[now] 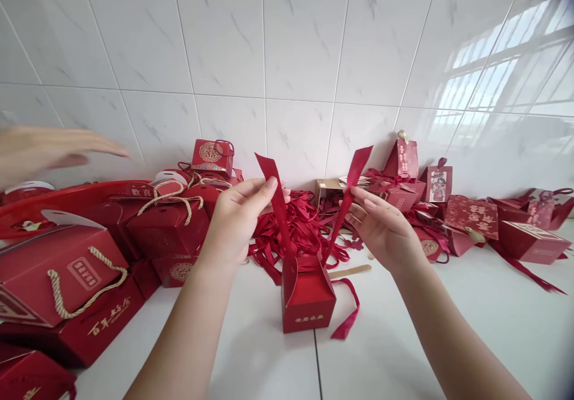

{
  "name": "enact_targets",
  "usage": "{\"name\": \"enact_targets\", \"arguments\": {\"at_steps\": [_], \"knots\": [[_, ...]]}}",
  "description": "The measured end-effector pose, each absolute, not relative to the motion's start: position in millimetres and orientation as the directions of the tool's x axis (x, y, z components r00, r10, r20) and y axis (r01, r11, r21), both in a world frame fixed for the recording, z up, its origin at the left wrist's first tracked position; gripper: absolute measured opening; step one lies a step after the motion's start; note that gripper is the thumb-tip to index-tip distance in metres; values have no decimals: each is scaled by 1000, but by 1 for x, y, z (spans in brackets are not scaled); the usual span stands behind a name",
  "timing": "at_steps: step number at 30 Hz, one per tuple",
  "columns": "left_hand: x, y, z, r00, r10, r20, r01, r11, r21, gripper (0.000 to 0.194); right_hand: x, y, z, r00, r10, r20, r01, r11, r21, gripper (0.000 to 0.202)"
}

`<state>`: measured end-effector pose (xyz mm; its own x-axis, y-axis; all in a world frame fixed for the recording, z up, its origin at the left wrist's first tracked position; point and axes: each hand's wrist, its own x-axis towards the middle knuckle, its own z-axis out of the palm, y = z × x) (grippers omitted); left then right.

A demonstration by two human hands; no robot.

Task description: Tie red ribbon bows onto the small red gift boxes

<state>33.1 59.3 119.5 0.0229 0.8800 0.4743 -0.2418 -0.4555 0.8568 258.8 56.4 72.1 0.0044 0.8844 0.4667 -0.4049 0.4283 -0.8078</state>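
A small red gift box (309, 304) with gold lettering stands upright on the white table, its top flaps partly folded in. From its top rise two ends of red ribbon (278, 208). My left hand (244, 214) pinches the left end between thumb and fingers. Held in the fingers of my right hand (385, 223) is the other ribbon end (354, 176). Both ends are stretched up and apart in a V. A loose piece of red ribbon (348, 316) lies on the table just right of the box.
Behind the box lies a tangled heap of red ribbons (300, 226) beside a wooden stick (350, 272). Red boxes with rope handles (85, 274) are stacked at left near a red basket (67, 200). More gift boxes (470, 217) stand at right. Another person's hand (58, 149) reaches in at far left.
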Motion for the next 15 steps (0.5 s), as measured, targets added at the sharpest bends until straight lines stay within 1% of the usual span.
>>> {"name": "enact_targets", "arguments": {"at_steps": [4,7,9,10,13,15], "knots": [[35,62,116,134,874,467,-180,-442,879,23,254,59,69,19,902,432,-408,401,-820,23],[36,60,115,270,849,454,-78,-450,889,23,250,59,68,62,917,394,-419,382,-824,20],[39,57,114,353,838,416,-9,-442,897,21,246,58,67,68,925,373,-406,367,-837,25],[40,56,113,382,838,389,24,-430,903,24,244,58,67,55,931,362,-397,353,-847,29],[47,52,111,417,846,331,114,-410,905,41,239,55,66,-27,949,316,-378,282,-882,39],[50,52,109,426,846,320,165,-420,892,51,235,53,66,-99,950,297,-368,242,-898,37]]}}
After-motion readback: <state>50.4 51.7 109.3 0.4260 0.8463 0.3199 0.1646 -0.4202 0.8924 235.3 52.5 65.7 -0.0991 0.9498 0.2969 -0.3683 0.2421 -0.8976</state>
